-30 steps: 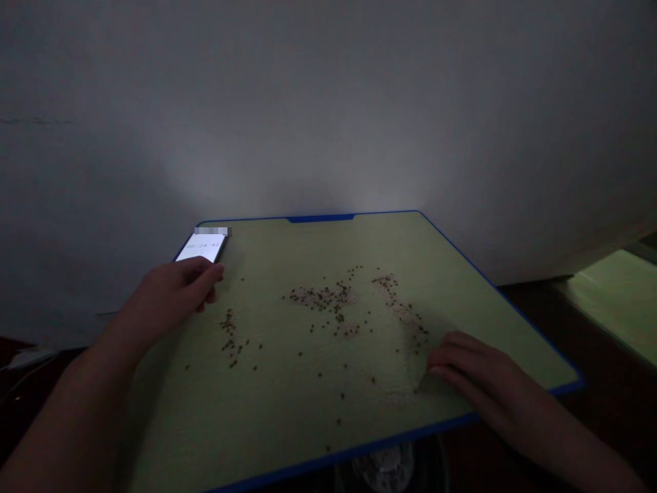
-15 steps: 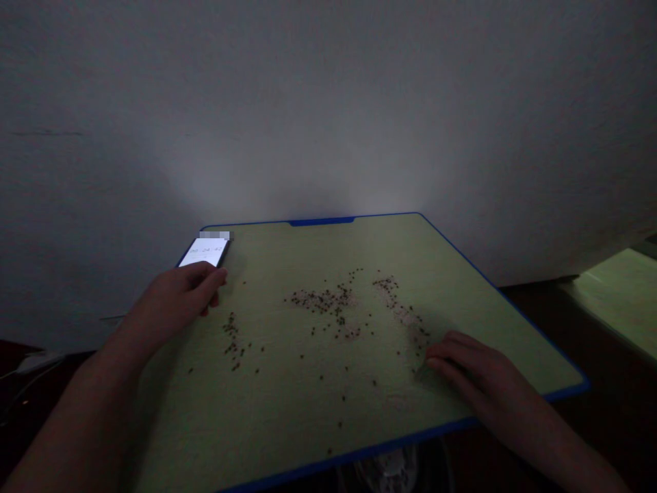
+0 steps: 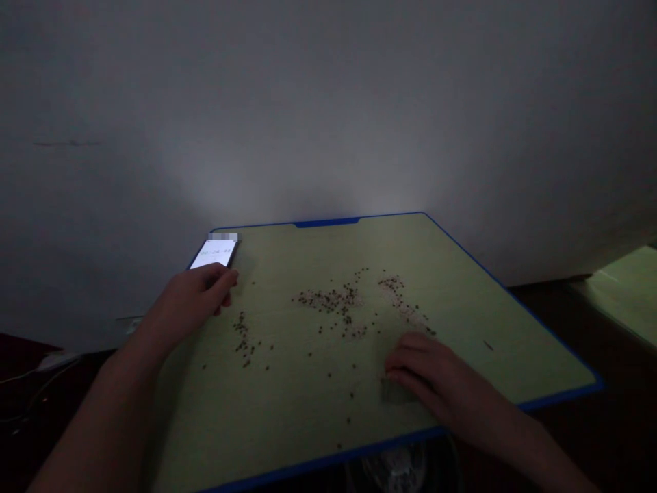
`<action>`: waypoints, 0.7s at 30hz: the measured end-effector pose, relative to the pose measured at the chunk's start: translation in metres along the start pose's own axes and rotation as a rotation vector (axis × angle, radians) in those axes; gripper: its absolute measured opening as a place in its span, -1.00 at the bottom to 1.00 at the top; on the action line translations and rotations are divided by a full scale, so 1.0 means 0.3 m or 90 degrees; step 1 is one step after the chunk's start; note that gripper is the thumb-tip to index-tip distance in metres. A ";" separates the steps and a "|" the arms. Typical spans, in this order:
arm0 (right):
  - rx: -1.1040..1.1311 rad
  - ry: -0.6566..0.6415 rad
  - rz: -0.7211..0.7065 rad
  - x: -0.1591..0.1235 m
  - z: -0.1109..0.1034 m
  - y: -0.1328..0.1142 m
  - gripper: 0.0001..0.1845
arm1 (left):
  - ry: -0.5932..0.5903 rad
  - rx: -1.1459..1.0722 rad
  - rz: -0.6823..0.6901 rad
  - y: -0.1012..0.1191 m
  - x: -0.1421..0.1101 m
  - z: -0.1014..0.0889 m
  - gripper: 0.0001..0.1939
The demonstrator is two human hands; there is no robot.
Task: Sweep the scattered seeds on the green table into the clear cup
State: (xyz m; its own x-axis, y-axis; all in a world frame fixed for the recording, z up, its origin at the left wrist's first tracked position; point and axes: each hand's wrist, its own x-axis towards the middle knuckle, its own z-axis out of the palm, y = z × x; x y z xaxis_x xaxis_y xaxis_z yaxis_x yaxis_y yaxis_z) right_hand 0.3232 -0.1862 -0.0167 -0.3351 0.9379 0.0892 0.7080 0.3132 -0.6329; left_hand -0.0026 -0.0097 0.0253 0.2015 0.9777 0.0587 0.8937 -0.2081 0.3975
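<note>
Nearest: a round, bowl-like thing (image 3: 397,469) sits under the near edge of the table (image 3: 246,424), mostly cut off by the blue rim; too dark to read its contents. Low and close in, so probably put there to be in easy reach

Right hand (image 3: 426,373) is low over the near right part of the table, palm down, fingers curled in toward the thumb. A dim, greyish patch (image 3: 387,390) shows by the tips; can't tell if it's a held thing or shadow, so can't tell if the tips are clamped on anything. The low wrist looks suited to fine work at surface level

Dark bits (image 3: 328,300) lie mid-table, mixed with pale grains (image 3: 410,315): one central heap, a streak running down toward the right hand, a looser patch on the left, strays toward the near edge. One thin sliver (image 3: 488,346) lies apart, right of the hand

Left hand (image 3: 198,298) is at the left side, thumb along bent fingers, nothing visible in it; grip hidden. Looks parked there, probably as support

Beyond it, phone (image 3: 215,253) lies screen up in the far left corner, likely placed to be readable and off the scatter. Wall (image 3: 328,116) behind
</note>
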 end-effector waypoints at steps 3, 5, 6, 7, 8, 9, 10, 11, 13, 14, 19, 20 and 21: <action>0.005 -0.020 -0.010 -0.004 -0.002 -0.006 -0.84 | 0.002 -0.005 0.002 0.002 0.001 0.000 -0.60; 0.005 -0.023 -0.018 -0.009 0.000 -0.013 -0.84 | 0.002 -0.011 0.000 0.005 0.001 0.000 -0.60; 0.007 -0.024 -0.022 -0.011 0.001 -0.017 -0.84 | 0.001 -0.011 -0.001 0.008 0.000 -0.001 -0.60; 0.008 -0.026 -0.026 -0.015 0.002 -0.021 -0.84 | -0.001 -0.009 -0.001 0.010 0.000 -0.002 -0.61; 0.008 -0.029 -0.029 -0.019 0.003 -0.025 -0.84 | -0.004 -0.007 -0.001 0.013 -0.002 -0.003 -0.61; 0.008 -0.032 -0.030 -0.022 0.003 -0.029 -0.83 | -0.008 -0.008 -0.001 0.015 -0.004 -0.003 -0.61; 0.007 -0.033 -0.030 -0.026 0.003 -0.032 -0.83 | -0.013 -0.011 -0.001 0.016 -0.006 -0.004 -0.62; 0.006 -0.036 -0.029 -0.030 0.002 -0.035 -0.83 | -0.018 -0.017 -0.001 0.016 -0.008 -0.004 -0.63; 0.007 -0.035 -0.029 -0.036 0.001 -0.038 -0.83 | -0.021 -0.026 0.000 0.017 -0.012 -0.004 -0.63; 0.009 -0.034 -0.029 -0.038 0.000 -0.039 -0.83 | -0.020 -0.030 0.003 0.020 -0.013 -0.004 -0.63; 0.000 -0.042 -0.039 -0.048 -0.001 -0.048 -0.80 | -0.007 -0.059 0.023 0.091 -0.025 -0.020 -0.63; -0.004 -0.045 -0.041 -0.051 -0.001 -0.050 -0.79 | 0.003 -0.067 0.031 0.110 -0.037 -0.027 -0.63; -0.007 -0.047 -0.040 -0.053 -0.001 -0.052 -0.79 | 0.017 -0.079 0.038 0.122 -0.057 -0.034 -0.63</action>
State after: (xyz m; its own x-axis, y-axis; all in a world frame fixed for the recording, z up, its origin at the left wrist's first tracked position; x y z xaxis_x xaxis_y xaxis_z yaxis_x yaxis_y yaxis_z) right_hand 0.3177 -0.2060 -0.0079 -0.4244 0.9027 0.0712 0.6909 0.3737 -0.6189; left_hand 0.0227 -0.0338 0.0483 0.2401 0.9645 0.1098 0.8238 -0.2623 0.5026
